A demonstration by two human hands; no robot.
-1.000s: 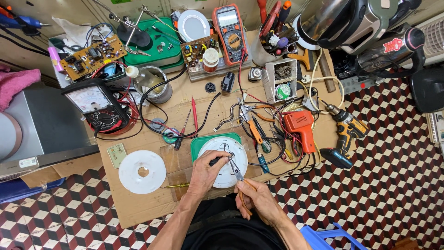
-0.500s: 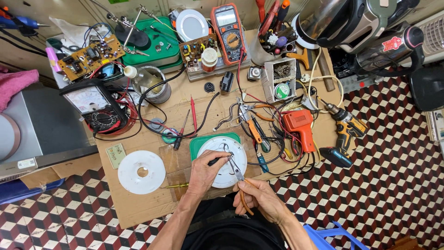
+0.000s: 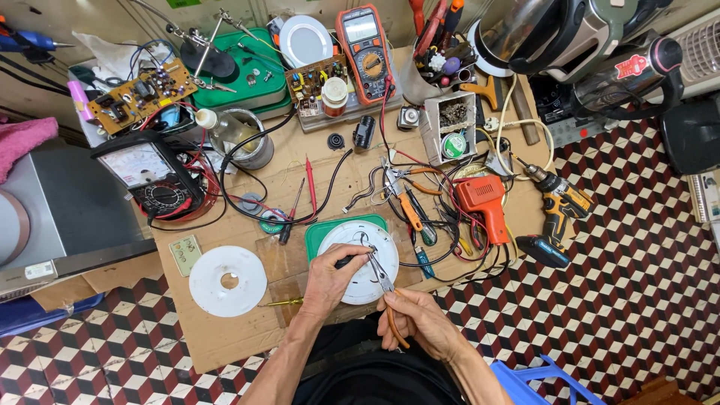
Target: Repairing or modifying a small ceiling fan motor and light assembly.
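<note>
An orange-cased digital multimeter (image 3: 363, 51) is lying at the far edge of the surface, its grey rectangular screen (image 3: 360, 28) facing up. To the left, a black analogue meter (image 3: 154, 178) is showing a white dial face (image 3: 135, 163). A red label (image 3: 631, 66) is sitting on the black appliance at the upper right. A small white label (image 3: 37, 271) is sticking to the grey box at the left.

A round white lamp housing (image 3: 360, 259) lies flat on a green tray (image 3: 324, 234) at the cardboard bench's near edge — thin wires rise from its middle. Slim pliers (image 3: 380, 276) with orange handles slant over it — tips at the wires.
</note>
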